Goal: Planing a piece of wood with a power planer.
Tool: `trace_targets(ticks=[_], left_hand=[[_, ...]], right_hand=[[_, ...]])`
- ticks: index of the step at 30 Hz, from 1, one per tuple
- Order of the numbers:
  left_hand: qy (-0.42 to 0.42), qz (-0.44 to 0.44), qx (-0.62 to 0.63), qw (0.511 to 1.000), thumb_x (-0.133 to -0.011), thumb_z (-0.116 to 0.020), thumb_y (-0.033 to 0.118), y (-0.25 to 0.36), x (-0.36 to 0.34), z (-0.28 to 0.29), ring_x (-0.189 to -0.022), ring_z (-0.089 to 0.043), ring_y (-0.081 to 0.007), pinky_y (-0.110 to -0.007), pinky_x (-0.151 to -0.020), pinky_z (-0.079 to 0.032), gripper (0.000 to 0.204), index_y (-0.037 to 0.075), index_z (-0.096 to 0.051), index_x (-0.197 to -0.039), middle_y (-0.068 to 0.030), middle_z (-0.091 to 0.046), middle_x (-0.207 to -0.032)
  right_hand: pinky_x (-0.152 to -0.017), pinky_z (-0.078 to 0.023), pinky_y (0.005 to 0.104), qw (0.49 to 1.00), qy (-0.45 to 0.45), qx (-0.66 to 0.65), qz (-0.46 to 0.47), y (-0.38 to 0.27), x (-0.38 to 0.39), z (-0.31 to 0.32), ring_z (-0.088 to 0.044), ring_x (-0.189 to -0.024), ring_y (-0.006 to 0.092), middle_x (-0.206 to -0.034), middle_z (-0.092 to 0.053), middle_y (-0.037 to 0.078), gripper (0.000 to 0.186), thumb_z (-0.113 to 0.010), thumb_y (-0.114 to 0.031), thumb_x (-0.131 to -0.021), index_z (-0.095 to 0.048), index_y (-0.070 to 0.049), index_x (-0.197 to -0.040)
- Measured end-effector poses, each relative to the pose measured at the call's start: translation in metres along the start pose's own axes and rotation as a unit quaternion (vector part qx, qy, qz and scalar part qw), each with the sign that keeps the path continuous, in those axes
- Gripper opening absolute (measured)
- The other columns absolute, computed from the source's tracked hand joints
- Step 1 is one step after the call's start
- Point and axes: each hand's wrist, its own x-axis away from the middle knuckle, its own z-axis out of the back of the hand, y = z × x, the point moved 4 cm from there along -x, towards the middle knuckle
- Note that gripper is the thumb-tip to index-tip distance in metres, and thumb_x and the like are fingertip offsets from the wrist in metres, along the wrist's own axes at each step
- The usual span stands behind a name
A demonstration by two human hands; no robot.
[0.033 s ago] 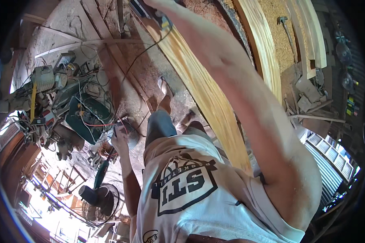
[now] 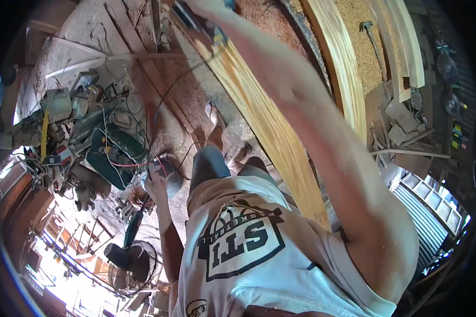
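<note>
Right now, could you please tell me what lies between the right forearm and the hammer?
Going outward from the right forearm, the head view shows reddish ground, a dark strip, a long yellow-grained plank, then the sawdust beside the hammer.

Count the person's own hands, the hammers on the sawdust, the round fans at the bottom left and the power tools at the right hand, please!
Hands: 2, the left hand and the right hand, partly cut off
Hammer: 1
Fan: 1
Power tool: 1
Total: 5
</note>
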Motion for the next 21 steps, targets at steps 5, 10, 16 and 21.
trace_targets(ticks=[5, 10, 16, 21], left_hand=[[0.012, 0.054, 0.052, 0.997, -0.114, -0.052, 0.036, -0.029, -0.005, 0.003, -0.045, -0.05, -0.0124, -0.033, -0.044, -0.037, 0.045, 0.002, -0.079, -0.103, -0.0048, -0.058, -0.06], [-0.081, -0.044, -0.137, 0.986, -0.111, -0.054, 0.035, 0.024, -0.014, -0.037, -0.055, -0.063, -0.0183, -0.037, -0.055, -0.048, 0.038, 0.008, -0.08, -0.106, -0.0086, -0.065, -0.063], [-0.094, -0.21, -0.272, 0.934, -0.109, -0.06, 0.039, 0.041, -0.016, -0.084, -0.086, -0.072, -0.0506, -0.059, -0.077, -0.054, 0.04, 0.003, -0.074, -0.117, -0.0275, -0.073, -0.087], [-0.107, -0.151, -0.249, 0.951, -0.108, -0.059, 0.029, 0.058, -0.045, -0.089, -0.088, -0.072, -0.05, -0.06, -0.079, -0.054, 0.035, -0.002, -0.073, -0.113, -0.0299, -0.073, -0.088]], right_hand=[[-0.101, -0.057, 0.0493, 0.993, -0.058, 0.099, -0.041, 0.075, 0.172, 0.044, -0.074, -0.116, 0.0421, -0.124, -0.077, 0.024, 0.054, -0.076, -0.043, -0.099, -0.069, -0.007, -0.138], [-0.114, -0.052, 0.0431, 0.99, -0.003, 0.092, -0.105, 0.147, 0.451, 0.152, -0.067, -0.136, 0.035, -0.142, -0.07, 0.022, 0.056, -0.079, -0.022, -0.1, -0.061, -0.01, -0.152], [-0.112, -0.051, 0.0416, 0.977, -0.009, 0.071, -0.201, 0.168, 0.57, 0.195, -0.069, -0.13, 0.0348, -0.135, -0.072, 0.022, 0.056, -0.082, -0.016, -0.097, -0.062, -0.008, -0.149], [-0.099, -0.058, 0.047, 0.985, 0.013, 0.086, -0.151, 0.176, 0.48, 0.16, -0.074, -0.116, 0.0432, -0.122, -0.076, 0.026, 0.057, -0.081, -0.026, -0.098, -0.061, -0.014, -0.151]])
